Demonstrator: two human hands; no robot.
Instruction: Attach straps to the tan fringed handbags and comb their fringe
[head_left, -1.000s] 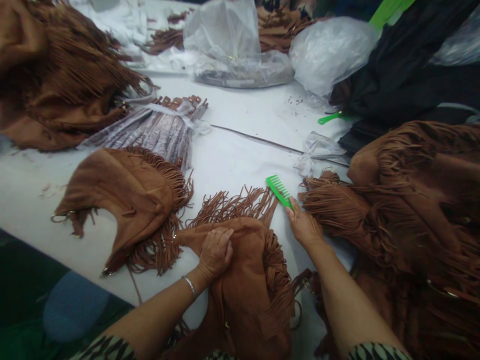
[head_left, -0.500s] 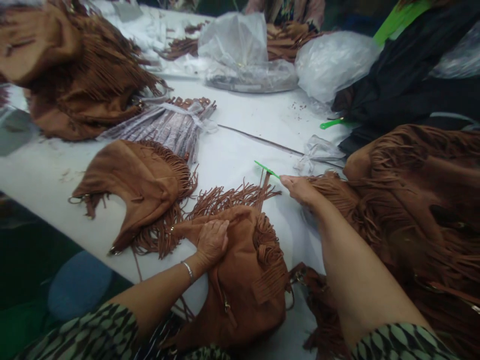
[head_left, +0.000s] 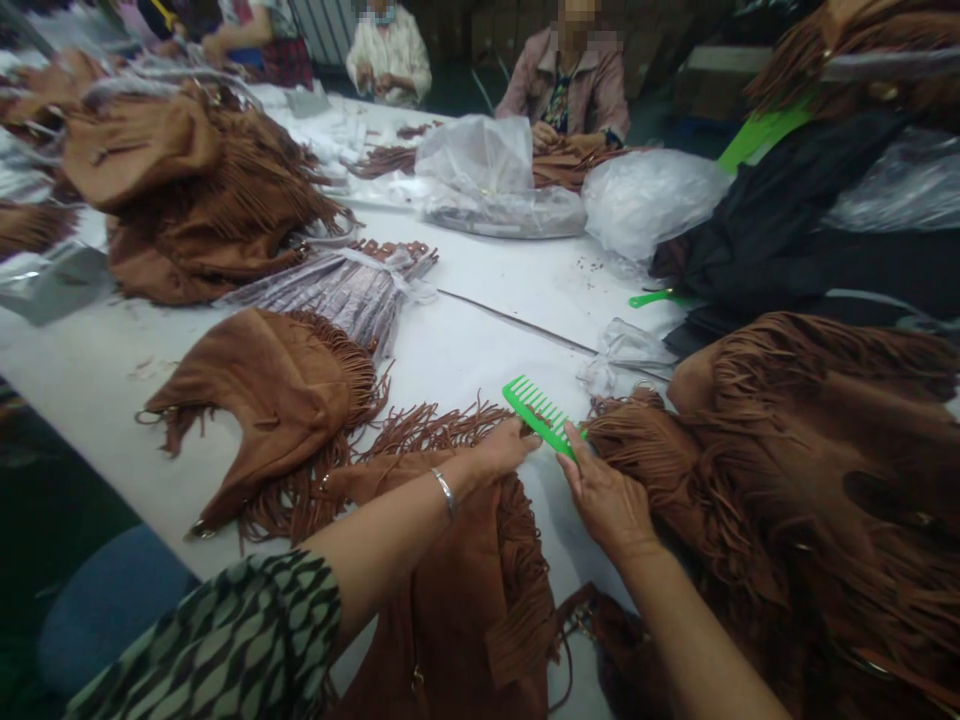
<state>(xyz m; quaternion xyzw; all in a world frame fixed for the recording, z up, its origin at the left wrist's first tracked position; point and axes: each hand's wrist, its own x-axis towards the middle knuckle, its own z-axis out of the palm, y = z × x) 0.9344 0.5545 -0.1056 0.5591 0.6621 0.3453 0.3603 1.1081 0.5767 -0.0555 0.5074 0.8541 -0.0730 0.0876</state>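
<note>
A brown fringed suede-look bag lies on the table in front of me, its zip pull hanging down the side. My right hand grips one end of a green comb, its teeth pointing up and away. Just beside the comb, my left hand reaches across the bag with fingers closed on strands of its fringe, partly hidden by the fingers. To the left rests a second fringed bag.
A bundle of plastic-wrapped straps lies beyond, near a tall bag pile. More fringed bags crowd the right side. Clear plastic bags, black material and another green comb lie farther back. Co-workers sit opposite.
My left hand has moved off the bag's body, up and right to the fringe by the comb. The comb has turned so its teeth show. The view has tilted up.
</note>
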